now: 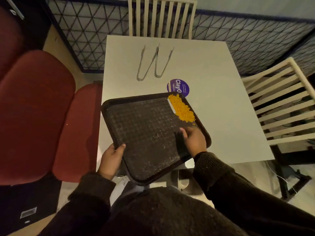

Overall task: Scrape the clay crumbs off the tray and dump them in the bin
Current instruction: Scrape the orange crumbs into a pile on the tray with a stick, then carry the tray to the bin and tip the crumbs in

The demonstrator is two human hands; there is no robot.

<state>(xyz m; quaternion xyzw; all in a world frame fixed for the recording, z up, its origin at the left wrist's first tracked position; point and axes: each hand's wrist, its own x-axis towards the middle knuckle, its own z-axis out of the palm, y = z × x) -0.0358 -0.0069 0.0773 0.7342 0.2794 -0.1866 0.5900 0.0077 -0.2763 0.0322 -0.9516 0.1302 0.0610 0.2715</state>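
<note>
Crumbs (182,108) lay heaped in the tray's (144,133) far right corner; I judged scraping nearly done, dumping left, no bin visible. Left hand (110,159) gripped the tray's near edge; right hand (194,138) closure unclear.

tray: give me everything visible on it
The tray is dark, rectangular, round-cornered, with a raised rim and a textured, dusty-looking floor; it looks like plastic. It sits skewed, partly over the white table. The left hand grips its near-left edge; the right hand rests inside. Orange crumbs are heaped at its far-right corner beside a white strip.
</note>
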